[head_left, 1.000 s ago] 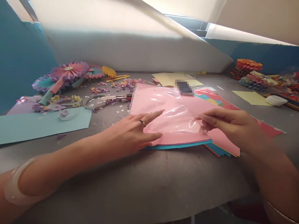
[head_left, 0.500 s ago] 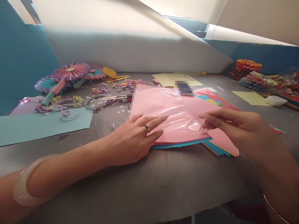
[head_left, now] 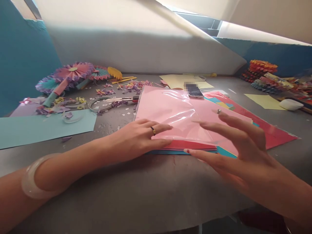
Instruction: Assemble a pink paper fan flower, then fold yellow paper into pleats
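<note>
A stack of coloured paper [head_left: 156, 104], pink on top with red and blue sheets showing at the front edge, lies in the middle of the table. Shiny clear plastic film [head_left: 181, 118] covers part of the pink sheet. My left hand [head_left: 136, 136] rests flat on the stack's front left part, fingers stretched out. Over the stack's front right corner, my right hand [head_left: 239, 146] is open with fingers spread and nothing in it. More pink and blue sheets fan out beneath the right hand.
Behind the stack lies a phone [head_left: 193, 91]. Left are a cutter knife [head_left: 124, 99], a metal ring [head_left: 99, 104], purple paper scraps [head_left: 138, 85], folded paper fans [head_left: 75, 71] and a light blue sheet [head_left: 48, 125]. A red packet [head_left: 273, 130] lies right, near a white object [head_left: 291, 104].
My right hand has let go of the film's right edge and spread its fingers. The pink sheet's front edge has shifted back, exposing red paper. My left hand stays on the stack.
</note>
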`<state>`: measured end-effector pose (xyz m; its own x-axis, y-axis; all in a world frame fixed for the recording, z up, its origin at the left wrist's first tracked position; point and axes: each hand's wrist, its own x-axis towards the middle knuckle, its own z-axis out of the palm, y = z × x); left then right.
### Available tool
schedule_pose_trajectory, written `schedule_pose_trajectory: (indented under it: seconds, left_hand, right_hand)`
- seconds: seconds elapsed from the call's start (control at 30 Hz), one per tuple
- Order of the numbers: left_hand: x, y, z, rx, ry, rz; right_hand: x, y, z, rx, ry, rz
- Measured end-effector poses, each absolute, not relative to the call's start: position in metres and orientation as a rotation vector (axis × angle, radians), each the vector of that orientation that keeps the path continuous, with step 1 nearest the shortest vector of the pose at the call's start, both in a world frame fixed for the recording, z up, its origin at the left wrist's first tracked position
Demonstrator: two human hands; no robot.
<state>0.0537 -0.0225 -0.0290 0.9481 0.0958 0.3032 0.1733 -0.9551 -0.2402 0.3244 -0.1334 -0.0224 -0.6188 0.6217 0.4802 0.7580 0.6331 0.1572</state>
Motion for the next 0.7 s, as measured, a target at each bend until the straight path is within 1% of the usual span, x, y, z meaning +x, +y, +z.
schedule_pose_trajectory:
  seconds: [0.07,0.17,0.43,0.57,0.7]
  left_hand:
    - [0.054,-0.021,-0.032,-2.794,-0.198,-0.502]
    - [0.055,-0.021,-0.033,-2.765,-0.194,-0.522]
    - [0.055,-0.022,-0.035,-2.758,-0.254,-0.454]
    - [0.056,-0.023,-0.035,-2.783,-0.248,-0.453]
    - [0.056,-0.025,-0.035,-2.804,-0.304,-0.378]
  right_hand:
    - [0.321,-0.134,-0.025,-1.062,-2.518,-0.621]
    - [0.318,-0.129,-0.030,-1.136,-2.524,-0.765]
    - [0.314,-0.118,-0.035,-1.089,-2.608,-0.709]
    - [0.308,-0.119,-0.034,-1.044,-2.597,-0.832]
    - [0.308,-0.115,-0.033,-1.023,-2.519,-0.976]
